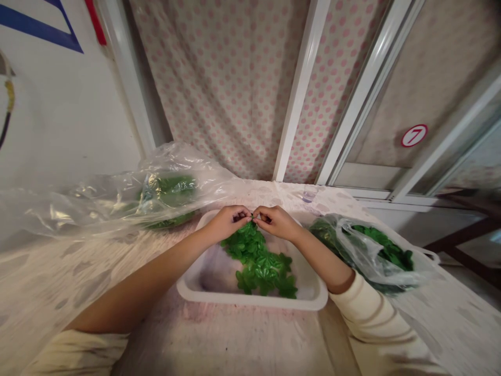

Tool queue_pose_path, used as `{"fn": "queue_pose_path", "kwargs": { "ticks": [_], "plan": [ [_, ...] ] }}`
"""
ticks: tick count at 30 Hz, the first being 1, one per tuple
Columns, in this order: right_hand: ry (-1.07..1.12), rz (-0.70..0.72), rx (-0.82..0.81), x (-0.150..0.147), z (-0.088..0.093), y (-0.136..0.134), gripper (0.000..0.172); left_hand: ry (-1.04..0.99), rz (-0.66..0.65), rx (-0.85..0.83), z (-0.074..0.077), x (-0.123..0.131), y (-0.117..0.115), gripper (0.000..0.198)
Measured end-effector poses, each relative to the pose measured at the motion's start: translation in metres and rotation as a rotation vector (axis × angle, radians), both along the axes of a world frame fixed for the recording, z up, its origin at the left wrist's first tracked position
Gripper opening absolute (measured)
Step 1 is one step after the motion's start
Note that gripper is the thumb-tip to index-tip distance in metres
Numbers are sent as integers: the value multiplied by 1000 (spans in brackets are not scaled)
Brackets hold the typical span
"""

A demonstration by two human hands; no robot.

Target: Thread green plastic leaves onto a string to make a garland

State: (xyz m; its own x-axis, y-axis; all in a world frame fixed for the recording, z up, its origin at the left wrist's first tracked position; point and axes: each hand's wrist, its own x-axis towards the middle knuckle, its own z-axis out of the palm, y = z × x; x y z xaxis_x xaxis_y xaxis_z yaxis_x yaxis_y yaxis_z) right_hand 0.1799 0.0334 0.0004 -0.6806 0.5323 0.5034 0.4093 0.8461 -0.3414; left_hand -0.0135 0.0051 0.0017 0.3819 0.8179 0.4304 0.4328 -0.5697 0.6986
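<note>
My left hand [231, 219] and my right hand [274, 220] meet above the far part of a white tray [254, 299]. Thumb and fingers of both are pinched together around a small bit of green leaf piece [252, 217]; its exact shape is hidden by the fingertips. Just below the hands, a heap of green, lobed leaves [263, 266] that look artificial runs through the middle of the tray toward its near right side. I cannot tell whether the pinched piece is joined to that heap.
Left of the tray lies a large clear plastic bag [113, 198] with green pieces [168, 188] inside. At the right, another clear bag [352, 245] holds darker green leaves [385, 248]. Behind the patterned tabletop [223, 339] hang a dotted curtain [235, 78] and white frames [303, 89].
</note>
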Motion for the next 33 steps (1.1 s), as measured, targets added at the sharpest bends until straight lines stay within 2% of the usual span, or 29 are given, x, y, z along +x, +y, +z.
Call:
{"fn": "queue_pose_path", "kwargs": {
  "ticks": [8, 13, 21, 33],
  "plan": [
    [-18, 9, -4, 0, 1, -1, 11, 3, 38, 2, 1, 1, 1, 20],
    [-22, -1, -5, 0, 3, -2, 12, -22, 106, -8, -3, -1, 4, 28],
    [-8, 19, 2, 1, 2, -2, 12, -202, 210, -32, -1, -1, 5, 24],
    [-1, 31, 35, 2, 3, -2, 14, -321, 170, -112, -4, -1, 10, 25]
  ]
}}
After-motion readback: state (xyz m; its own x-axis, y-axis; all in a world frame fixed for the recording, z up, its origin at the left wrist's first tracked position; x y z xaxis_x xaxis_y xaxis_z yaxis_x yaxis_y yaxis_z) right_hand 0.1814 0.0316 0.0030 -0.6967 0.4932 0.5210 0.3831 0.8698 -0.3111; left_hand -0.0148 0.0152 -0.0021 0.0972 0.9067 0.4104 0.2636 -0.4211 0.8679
